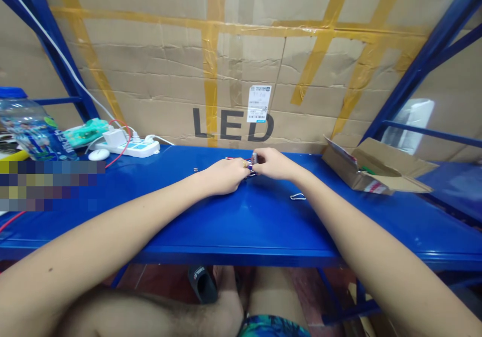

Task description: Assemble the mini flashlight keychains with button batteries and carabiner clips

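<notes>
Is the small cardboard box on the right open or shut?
Open: the cardboard box has its flaps spread, and something green shows inside.

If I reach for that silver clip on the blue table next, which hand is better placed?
Probably your right hand: the silver clip lies beside your right forearm, farther from your left hand. The right pinches a small grey object, though, so it may need freeing first.

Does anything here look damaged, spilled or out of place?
Mostly the cardboard behind the blue table: creased, with tape strips crossing it unevenly. A metal clip lies loose near the right hand. A pixelated patch hides part of the left side; no spill shows.
</notes>
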Demonstrator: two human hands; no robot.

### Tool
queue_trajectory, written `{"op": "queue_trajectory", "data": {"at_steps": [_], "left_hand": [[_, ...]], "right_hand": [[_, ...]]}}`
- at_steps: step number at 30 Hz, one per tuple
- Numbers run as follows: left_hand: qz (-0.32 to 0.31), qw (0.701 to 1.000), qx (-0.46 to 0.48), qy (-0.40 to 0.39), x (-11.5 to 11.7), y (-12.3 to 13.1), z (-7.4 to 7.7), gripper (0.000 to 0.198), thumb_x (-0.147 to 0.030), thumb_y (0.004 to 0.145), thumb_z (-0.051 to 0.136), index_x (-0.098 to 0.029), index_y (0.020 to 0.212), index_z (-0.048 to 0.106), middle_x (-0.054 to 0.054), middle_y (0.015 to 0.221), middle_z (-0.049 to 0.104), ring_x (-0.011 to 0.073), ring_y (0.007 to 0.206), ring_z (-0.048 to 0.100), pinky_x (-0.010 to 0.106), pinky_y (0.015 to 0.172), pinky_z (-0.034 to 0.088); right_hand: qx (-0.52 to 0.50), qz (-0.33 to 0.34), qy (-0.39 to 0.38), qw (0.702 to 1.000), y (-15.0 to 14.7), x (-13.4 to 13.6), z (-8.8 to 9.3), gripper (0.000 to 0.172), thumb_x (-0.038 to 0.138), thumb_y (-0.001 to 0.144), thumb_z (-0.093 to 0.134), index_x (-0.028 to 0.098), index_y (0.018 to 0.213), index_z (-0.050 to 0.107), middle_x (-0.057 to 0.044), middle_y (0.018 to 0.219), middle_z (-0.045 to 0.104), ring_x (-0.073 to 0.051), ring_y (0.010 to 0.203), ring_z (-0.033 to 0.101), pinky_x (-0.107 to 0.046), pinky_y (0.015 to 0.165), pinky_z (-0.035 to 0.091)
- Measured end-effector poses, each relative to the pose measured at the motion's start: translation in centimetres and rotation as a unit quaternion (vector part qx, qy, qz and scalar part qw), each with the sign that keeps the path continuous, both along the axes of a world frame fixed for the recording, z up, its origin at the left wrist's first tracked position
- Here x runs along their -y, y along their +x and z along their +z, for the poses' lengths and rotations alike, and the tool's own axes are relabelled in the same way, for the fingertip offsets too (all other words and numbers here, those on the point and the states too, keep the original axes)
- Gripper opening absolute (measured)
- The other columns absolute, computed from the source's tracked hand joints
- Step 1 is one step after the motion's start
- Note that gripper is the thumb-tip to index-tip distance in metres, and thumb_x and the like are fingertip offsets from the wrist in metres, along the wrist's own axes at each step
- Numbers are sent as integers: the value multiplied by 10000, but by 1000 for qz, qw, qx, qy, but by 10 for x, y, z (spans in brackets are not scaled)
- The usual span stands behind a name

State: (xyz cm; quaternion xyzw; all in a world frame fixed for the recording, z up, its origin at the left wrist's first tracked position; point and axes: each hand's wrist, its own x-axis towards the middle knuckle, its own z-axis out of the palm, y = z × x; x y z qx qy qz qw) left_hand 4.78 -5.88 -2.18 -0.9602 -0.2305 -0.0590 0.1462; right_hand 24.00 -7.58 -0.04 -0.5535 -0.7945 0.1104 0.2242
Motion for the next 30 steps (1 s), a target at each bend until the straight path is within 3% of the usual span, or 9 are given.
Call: {"op": "queue_trajectory", "data": {"at_steps": [5,16,23,30], "left_hand": [[13,1000,-21,-11,1,6,0,349,-42,866,429,-125,1117,658,169,1151,669,283,1007,670,383,791,555],[-7,993,72,-91,0,-2,-8,317,-42,845,452,-155,1048,668,123,1127,684,234,1039,650,355,928,527],[-25,993,96,-62,2,1,-11,340,-27,861,441,-154,1088,660,146,1191,650,249,1127,603,405,990,496],[-15,993,89,-80,2,-1,-10,395,-9,814,477,-175,1116,669,116,1191,666,232,1103,627,372,974,510]], "right_hand": [[4,-3,-6,1000,0,1,1,96,222,686,558,204,690,464,9,677,567,-139,634,479,-271,564,307],[16,19,-22,999,0,1,1,91,197,685,577,201,682,485,4,668,593,-141,631,490,-263,554,312],[5,26,-22,999,-1,3,2,92,188,677,571,203,674,481,6,660,590,-141,627,490,-264,552,323],[8,45,-33,998,0,5,2,67,191,689,563,202,692,497,-8,693,623,-150,649,517,-265,561,337]]}}
